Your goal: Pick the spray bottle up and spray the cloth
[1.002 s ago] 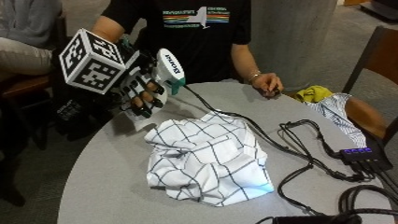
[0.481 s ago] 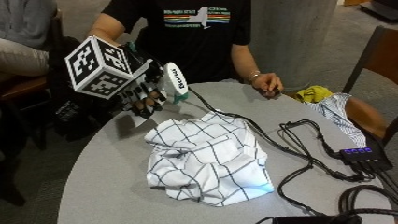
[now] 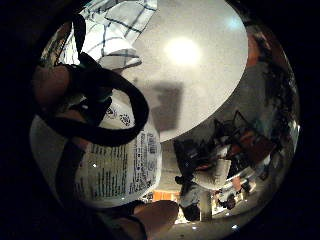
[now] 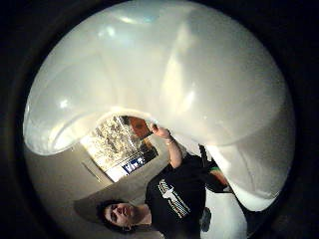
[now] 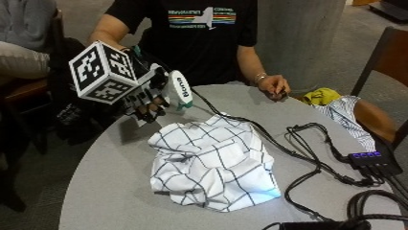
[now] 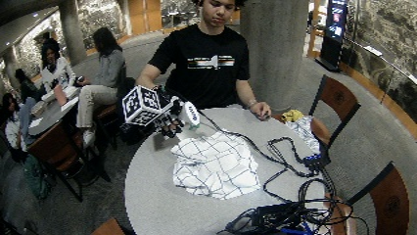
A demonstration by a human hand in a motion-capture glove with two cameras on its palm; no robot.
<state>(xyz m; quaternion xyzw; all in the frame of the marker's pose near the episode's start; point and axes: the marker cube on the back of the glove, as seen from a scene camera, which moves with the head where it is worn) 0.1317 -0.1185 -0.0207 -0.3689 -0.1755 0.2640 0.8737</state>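
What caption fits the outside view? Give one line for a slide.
Gloved right hand holds spray bottle above the table, beside crumpled checked cloth.

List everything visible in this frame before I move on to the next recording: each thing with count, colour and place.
spray bottle: one, white with black lettering, held above the table's edge, beside the cloth
cloth: one, white with dark grid lines, crumpled mid-table
table: one, grey, round
cables: several, black, across the table from the bottle's side to the hub
hub: one, black, at the table's edge
fabric: yellow and striped pieces on a chair
chairs: two, brown, beside the table
right hand: black glove, grips the spray bottle
left hand: bare, rests on the table
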